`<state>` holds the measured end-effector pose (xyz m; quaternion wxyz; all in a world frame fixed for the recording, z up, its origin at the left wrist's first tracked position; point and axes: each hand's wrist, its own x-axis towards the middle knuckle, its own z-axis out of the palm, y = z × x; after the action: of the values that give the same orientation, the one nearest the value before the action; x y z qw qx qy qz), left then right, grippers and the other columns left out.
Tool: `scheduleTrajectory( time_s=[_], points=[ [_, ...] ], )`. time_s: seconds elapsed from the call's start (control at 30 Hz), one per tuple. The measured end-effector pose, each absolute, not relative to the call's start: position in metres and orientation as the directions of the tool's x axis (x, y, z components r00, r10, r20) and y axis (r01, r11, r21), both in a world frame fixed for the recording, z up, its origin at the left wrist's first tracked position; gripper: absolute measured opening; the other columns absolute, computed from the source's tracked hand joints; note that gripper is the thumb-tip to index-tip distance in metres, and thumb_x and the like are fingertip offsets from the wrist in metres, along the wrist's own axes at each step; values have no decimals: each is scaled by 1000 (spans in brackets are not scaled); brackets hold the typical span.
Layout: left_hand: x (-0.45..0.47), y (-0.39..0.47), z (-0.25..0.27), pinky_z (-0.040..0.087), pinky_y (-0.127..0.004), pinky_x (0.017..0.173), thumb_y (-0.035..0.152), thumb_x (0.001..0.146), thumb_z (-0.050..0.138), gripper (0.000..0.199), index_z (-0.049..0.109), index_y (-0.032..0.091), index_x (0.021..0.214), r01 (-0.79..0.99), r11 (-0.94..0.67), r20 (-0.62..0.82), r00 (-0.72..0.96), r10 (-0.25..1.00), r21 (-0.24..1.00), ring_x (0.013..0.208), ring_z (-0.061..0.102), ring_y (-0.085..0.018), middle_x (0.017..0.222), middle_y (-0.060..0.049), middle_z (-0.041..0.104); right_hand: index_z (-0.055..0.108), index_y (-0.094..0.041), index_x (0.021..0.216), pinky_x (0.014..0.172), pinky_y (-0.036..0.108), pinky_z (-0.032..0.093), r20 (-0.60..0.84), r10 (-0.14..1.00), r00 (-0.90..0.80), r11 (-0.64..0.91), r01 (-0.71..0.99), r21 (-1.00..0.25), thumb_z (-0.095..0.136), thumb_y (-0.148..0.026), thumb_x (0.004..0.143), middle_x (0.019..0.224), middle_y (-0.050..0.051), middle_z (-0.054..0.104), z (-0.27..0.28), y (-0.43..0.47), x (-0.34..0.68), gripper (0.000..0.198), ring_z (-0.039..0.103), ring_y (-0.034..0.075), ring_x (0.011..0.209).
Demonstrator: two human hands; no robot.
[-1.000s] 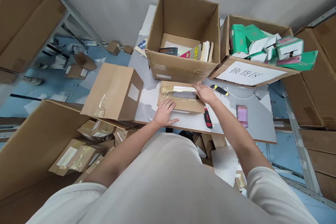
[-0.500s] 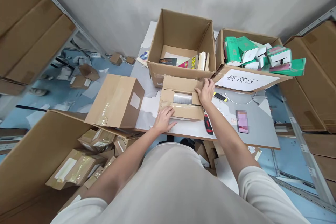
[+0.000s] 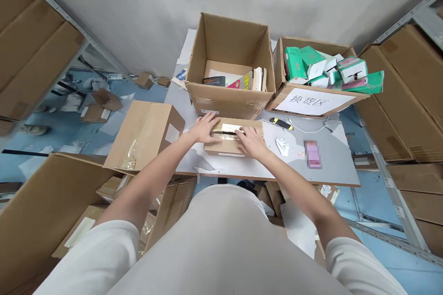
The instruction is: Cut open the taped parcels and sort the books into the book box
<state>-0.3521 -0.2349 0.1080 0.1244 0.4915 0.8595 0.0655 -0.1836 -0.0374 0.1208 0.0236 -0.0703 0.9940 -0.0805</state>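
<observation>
A small cardboard box (image 3: pixel 223 146) lies on the table in front of me. Its top flaps are folded down, with a dark slit between them and shiny torn tape along the edges. My left hand (image 3: pixel 205 128) rests on the box's left end, fingers spread and thumb apart. On the right part of the top, my right hand (image 3: pixel 253 142) has its fingers bent onto the flap edge by the slit, gripping the box there. The inside of the box is hidden. A black and yellow cutter (image 3: pixel 281 123) lies to the right, near a crumpled white scrap (image 3: pixel 282 146).
An open carton with books (image 3: pixel 228 97) stands behind, beside a carton of green boxes (image 3: pixel 311 101). At left is a closed carton (image 3: pixel 138 133); below it, a large carton (image 3: pixel 38 203) holds parcels. A phone (image 3: pixel 313 154) and a white cable (image 3: pixel 308 134) lie at right.
The small box's open flaps are now down, covering its contents. My left hand has moved up to the far left end; my right hand has come down onto the top. The red knife is out of sight.
</observation>
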Motion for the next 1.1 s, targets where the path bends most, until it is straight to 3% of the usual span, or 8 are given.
scheduleTrajectory(
  time_s=[0.13, 0.27, 0.47, 0.63, 0.8, 0.9, 0.97, 1.1],
  points=[
    [-357, -234, 106, 28, -48, 110, 63, 81, 48, 79, 37, 14, 142, 832, 497, -138, -477, 868, 248, 138, 32, -33, 150, -18, 35, 55, -13, 126, 99, 38, 38, -59, -144, -988, 954, -123, -272, 39, -22, 94, 124, 16, 59, 115, -41, -169, 36, 54, 26, 114],
    [-370, -227, 109, 37, -40, 103, 52, 92, 34, 56, 49, 16, 133, 819, 499, -142, -479, 866, 284, 124, 51, -27, 132, -14, 57, 40, -9, 139, 105, 41, 33, -162, -199, -966, 952, -151, -267, 58, -29, 86, 141, 21, 45, 100, -40, -178, 59, 44, 30, 128],
    [-390, -234, 118, 32, -39, 109, 69, 63, 65, 103, 36, 12, 143, 844, 407, -206, -355, 912, 348, 133, 41, -32, 147, -17, 40, 46, -13, 131, 96, 44, 35, -232, -126, -964, 972, -74, -221, 75, -40, 72, 118, 17, 57, 109, -35, -203, 71, 52, 31, 113],
    [-405, -251, 120, 36, -39, 107, 73, 59, 65, 97, 47, 17, 137, 718, 464, -273, -375, 886, 519, 130, 47, -30, 143, -12, 48, 53, -16, 120, 86, 39, 40, -113, -70, -991, 996, -63, -64, 53, -24, 90, 106, 15, 60, 121, -49, -178, 31, 56, 27, 98],
    [-398, -269, 133, 45, -40, 97, 78, 68, 53, 94, 47, 13, 136, 536, 466, -212, -468, 858, 704, 124, 52, -30, 138, -18, 52, 51, -22, 131, 86, 39, 45, -122, -90, -988, 987, -72, -145, 33, -13, 93, 125, 14, 59, 102, -73, -123, 43, 57, 26, 105],
    [-367, -263, 140, 47, -39, 92, 63, 82, 49, 61, 61, 18, 122, 604, 432, -35, -556, 830, 670, 111, 60, -26, 120, -12, 66, 57, -18, 127, 101, 40, 42, -97, -140, -985, 933, -99, -345, 40, -25, 94, 136, 13, 54, 91, -74, -108, 37, 49, 25, 125],
    [-340, -245, 135, 48, -34, 90, 45, 91, 41, 40, 69, 22, 108, 728, 283, -3, -360, 933, 625, 100, 64, -21, 107, -7, 71, 62, -16, 121, 104, 37, 41, -111, -149, -983, 887, -84, -454, 37, -31, 96, 136, 12, 54, 91, -63, -116, 38, 49, 22, 127],
    [-302, -196, 110, 47, -36, 80, 23, 83, 50, 24, 74, 23, 81, 897, 191, -227, -105, 968, 399, 84, 68, -23, 85, -9, 74, 66, -15, 114, 94, 33, 48, -327, -81, -941, 954, 22, -300, 37, -14, 92, 123, 12, 64, 105, -31, -161, 37, 60, 21, 112]
  ],
)
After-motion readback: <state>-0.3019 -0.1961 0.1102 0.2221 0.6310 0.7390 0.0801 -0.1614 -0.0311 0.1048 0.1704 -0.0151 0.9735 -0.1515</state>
